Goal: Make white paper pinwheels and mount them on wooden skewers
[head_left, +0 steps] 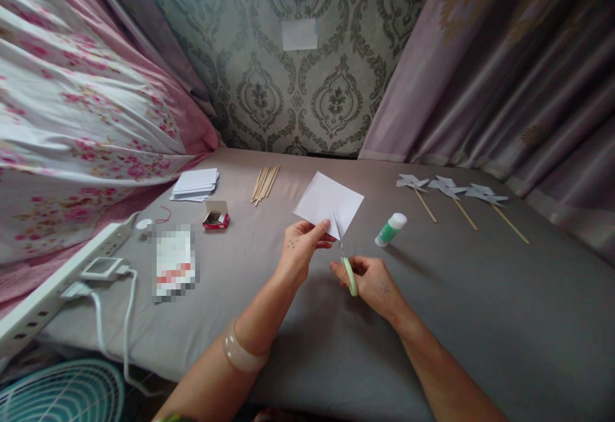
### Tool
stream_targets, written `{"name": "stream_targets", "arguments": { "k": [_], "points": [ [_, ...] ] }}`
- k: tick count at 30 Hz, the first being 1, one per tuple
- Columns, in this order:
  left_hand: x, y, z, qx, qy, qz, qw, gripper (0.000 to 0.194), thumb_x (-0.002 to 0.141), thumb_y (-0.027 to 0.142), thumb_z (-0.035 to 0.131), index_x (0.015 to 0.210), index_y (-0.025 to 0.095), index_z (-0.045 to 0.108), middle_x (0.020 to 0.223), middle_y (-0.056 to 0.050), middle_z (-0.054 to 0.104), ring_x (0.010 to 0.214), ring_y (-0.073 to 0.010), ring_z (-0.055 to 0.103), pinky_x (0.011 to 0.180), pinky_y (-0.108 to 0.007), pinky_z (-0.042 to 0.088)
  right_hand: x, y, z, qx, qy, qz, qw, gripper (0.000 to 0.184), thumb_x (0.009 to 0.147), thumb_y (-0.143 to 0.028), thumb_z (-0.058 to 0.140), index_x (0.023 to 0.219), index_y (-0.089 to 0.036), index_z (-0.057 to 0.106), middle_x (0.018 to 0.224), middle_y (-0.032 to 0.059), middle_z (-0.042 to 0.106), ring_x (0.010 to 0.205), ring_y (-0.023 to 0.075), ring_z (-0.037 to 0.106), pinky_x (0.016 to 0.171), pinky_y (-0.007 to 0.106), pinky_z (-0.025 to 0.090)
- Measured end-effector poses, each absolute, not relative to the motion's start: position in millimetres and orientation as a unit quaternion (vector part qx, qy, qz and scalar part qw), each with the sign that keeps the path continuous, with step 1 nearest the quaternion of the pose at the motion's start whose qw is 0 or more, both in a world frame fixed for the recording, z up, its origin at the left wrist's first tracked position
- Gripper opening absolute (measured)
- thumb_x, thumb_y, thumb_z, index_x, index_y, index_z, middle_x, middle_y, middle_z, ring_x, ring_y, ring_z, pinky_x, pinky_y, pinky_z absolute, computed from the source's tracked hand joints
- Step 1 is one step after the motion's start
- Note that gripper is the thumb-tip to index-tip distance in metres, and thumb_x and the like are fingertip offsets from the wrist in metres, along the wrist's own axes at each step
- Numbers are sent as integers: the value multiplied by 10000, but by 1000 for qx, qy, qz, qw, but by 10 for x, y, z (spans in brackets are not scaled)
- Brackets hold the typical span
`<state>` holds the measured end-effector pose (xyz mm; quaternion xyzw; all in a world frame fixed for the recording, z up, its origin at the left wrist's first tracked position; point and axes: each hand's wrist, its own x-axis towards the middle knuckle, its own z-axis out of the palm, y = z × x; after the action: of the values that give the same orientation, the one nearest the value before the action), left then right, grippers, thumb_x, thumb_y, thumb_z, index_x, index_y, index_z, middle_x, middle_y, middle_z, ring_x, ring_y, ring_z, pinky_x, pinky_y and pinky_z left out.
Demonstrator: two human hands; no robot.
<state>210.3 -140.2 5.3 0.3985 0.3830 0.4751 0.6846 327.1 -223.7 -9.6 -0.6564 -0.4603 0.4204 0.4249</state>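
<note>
My left hand point(306, 243) pinches a white square sheet of paper point(331, 198) near its lower edge, thumb on top. The sheet is held up with one corner pointing towards me. In my right hand point(369, 280) is a pair of scissors point(350, 276) with pale green handles, my fingers through the loops. The blades lie at the near corner of the paper and point away from me into the sheet. How far the cut runs is too fine to make out. A glue stick point(391, 230) with a white cap and green label stands just right of the paper.
Paper pinwheels on sticks point(454, 193) lie at the right. Towards the back left are wooden sticks point(264, 185), a stack of white paper point(195, 184) and a small red box point(216, 217). A blurred packet point(173, 265) and a power strip point(52, 294) with cables lie at the left.
</note>
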Motion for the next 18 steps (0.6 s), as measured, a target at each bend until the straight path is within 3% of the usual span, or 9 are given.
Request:
{"name": "stream_targets", "arguments": {
  "k": [18],
  "points": [
    [2100, -1390, 16, 400, 381, 472, 687, 313, 580, 380, 791, 654, 111, 649, 596, -27, 630, 522, -106, 594, 523, -216, 480, 3299, -2235, -158, -667, -465, 404, 419, 416, 652, -537, 699, 573, -145, 582, 512, -7, 548, 484, 100, 427, 459, 237, 308]
  ]
}}
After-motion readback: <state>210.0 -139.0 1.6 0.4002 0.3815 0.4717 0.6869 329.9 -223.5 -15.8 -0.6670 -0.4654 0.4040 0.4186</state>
